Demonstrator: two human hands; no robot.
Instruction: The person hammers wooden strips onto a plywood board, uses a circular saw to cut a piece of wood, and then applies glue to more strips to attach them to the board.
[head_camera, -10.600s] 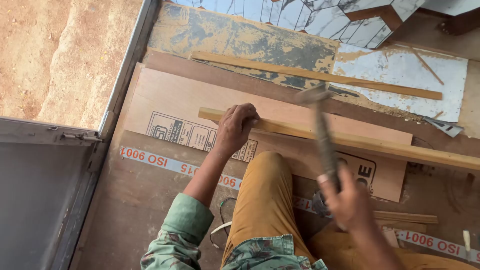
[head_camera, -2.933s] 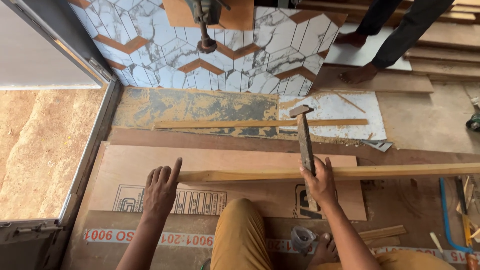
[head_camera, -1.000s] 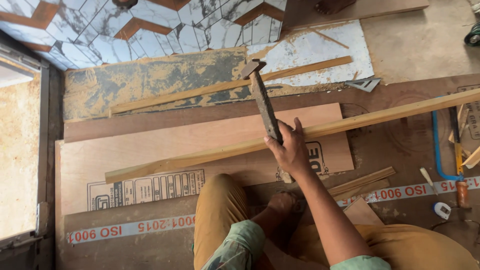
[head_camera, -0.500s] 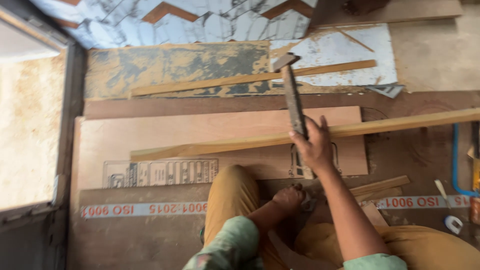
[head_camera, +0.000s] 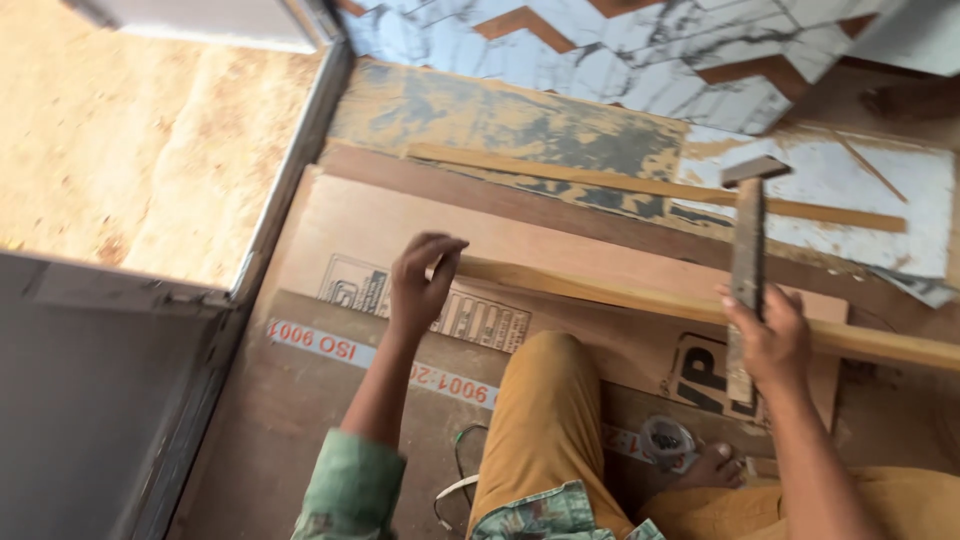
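Observation:
I sit on the floor with my knee in mustard trousers (head_camera: 540, 420) drawn up. My right hand (head_camera: 768, 338) grips the wooden handle of a hammer (head_camera: 746, 250), whose metal head points away from me. A long wooden strip (head_camera: 640, 297) lies across a plywood sheet (head_camera: 370, 225) under the hammer. My left hand (head_camera: 424, 285) reaches to the strip's left end, fingertips pinched together on it. Whether something small is between the fingers is too small to tell.
A second thin strip (head_camera: 650, 185) lies farther off on worn boards. Beyond it is a marble-patterned panel (head_camera: 620, 40). A small round container (head_camera: 665, 440) sits by my bare foot, and a white cable (head_camera: 455, 490) near my knee. A metal frame (head_camera: 290, 190) borders sandy ground (head_camera: 130, 150) at left.
My left hand has come up from near my foot and reached out to the strip's left end. The view has swung left. My right hand still holds the hammer over the strip.

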